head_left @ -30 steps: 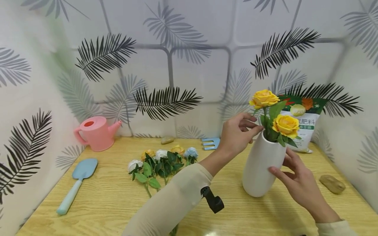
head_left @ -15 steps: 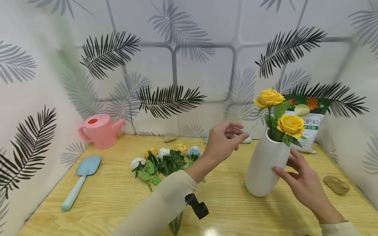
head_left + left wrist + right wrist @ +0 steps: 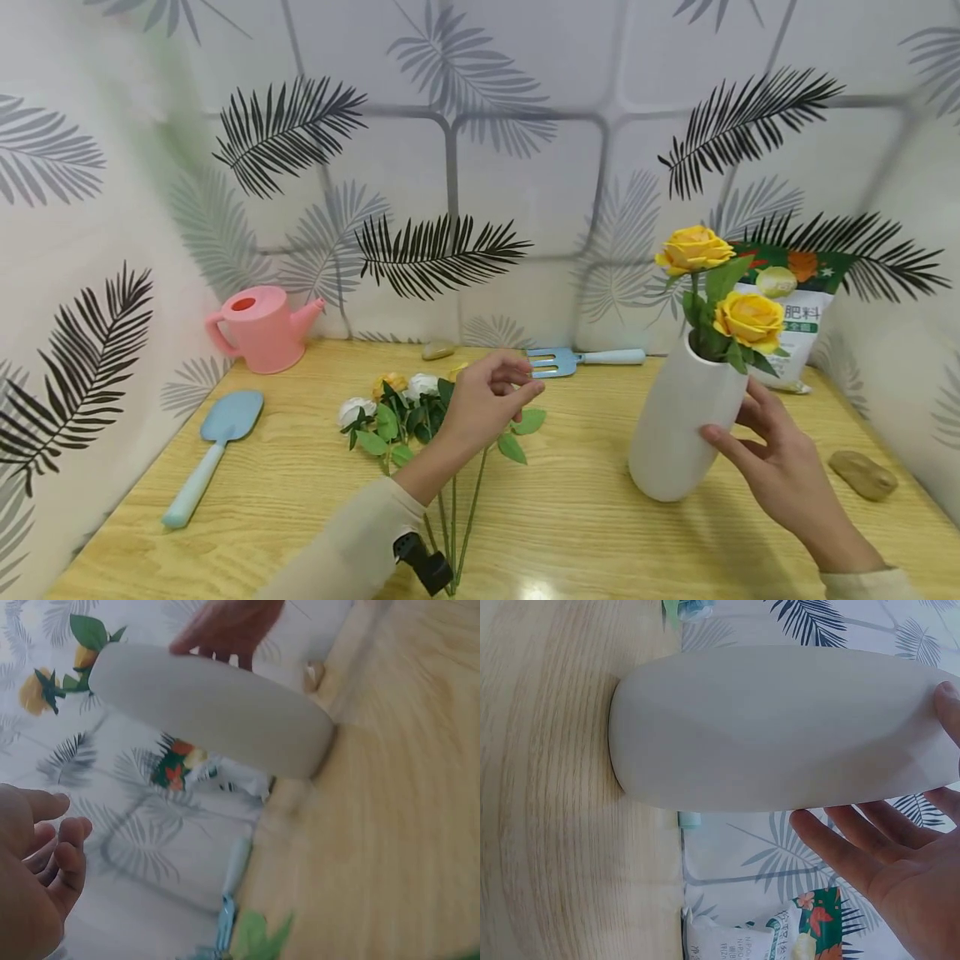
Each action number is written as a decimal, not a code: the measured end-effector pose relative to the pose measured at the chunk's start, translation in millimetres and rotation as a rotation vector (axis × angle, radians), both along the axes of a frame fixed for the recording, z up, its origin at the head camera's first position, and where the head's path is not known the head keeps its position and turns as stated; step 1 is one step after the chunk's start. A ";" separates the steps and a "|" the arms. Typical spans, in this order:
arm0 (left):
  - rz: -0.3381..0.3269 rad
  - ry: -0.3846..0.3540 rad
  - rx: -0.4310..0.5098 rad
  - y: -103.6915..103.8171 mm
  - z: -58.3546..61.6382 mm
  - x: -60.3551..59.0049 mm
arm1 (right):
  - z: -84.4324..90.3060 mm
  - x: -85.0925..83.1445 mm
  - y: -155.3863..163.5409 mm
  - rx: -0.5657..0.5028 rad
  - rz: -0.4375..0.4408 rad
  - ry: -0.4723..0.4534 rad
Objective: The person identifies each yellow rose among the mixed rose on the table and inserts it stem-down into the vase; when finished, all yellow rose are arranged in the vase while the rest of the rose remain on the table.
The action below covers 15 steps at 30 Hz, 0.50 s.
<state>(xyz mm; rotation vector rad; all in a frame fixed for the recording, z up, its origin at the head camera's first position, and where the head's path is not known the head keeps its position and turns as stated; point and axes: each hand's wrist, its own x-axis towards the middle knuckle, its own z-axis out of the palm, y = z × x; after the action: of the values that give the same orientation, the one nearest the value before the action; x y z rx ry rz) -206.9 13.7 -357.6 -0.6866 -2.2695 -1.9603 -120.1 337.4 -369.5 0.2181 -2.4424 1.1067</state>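
A tall white vase [image 3: 686, 425] stands on the wooden table, with two yellow roses [image 3: 748, 321] and green leaves rising from its mouth. My right hand [image 3: 783, 475] grips the vase from the right, thumb on the near side and fingers behind; the right wrist view has those fingers [image 3: 840, 847] along its side. My left hand [image 3: 483, 400] is in the air over the loose flowers, fingers loosely bent and nothing between them. It covers part of the bunch, where white roses [image 3: 356, 411] and a yellow one [image 3: 390, 385] show. Long green stems [image 3: 472, 508] run toward the front edge.
At the back left stands a pink watering can [image 3: 266, 329], with a blue trowel [image 3: 213, 454] in front. A blue hand fork [image 3: 585, 358] and a small stone [image 3: 437, 350] lie along the back. Right of the vase are a fertilizer bag [image 3: 802, 333] and a brown stone [image 3: 862, 475].
My left hand has let go of the flowers at the vase's mouth and moved left, over the loose bunch. My right hand stays on the vase. The head view has shifted slightly.
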 end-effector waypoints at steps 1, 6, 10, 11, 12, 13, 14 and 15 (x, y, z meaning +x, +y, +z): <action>0.010 -0.007 -0.006 -6.2 -4.2 0.4 | -0.3 -0.2 0.0 0.000 -0.001 -0.003; 0.077 -0.043 -0.037 -34.2 -22.2 2.2 | -0.5 -1.3 1.7 0.012 -0.021 -0.026; 0.104 -0.080 -0.038 -51.5 -31.5 4.2 | -0.9 -1.2 2.8 0.012 -0.025 -0.029; 0.109 -0.091 -0.046 -55.5 -33.5 5.0 | -1.0 -1.1 2.8 0.009 -0.022 -0.026; 0.115 -0.096 -0.056 -59.1 -35.8 5.6 | -1.3 -1.0 2.5 0.006 -0.019 -0.021; 0.123 -0.101 -0.074 -62.8 -38.1 6.3 | -1.4 -1.0 2.3 0.003 -0.016 -0.017; 0.131 -0.109 -0.093 -66.4 -40.2 7.3 | -1.2 -1.1 2.1 0.001 -0.012 -0.015; 0.142 -0.112 -0.119 -69.9 -42.4 7.9 | -1.2 -1.2 1.9 0.001 -0.010 -0.013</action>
<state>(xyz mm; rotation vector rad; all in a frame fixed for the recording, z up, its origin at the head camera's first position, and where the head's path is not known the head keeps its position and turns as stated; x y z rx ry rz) -198.9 -56.2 -400.0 -0.4210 -2.4416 -1.8557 -121.3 339.4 -370.7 0.1992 -2.4527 1.1058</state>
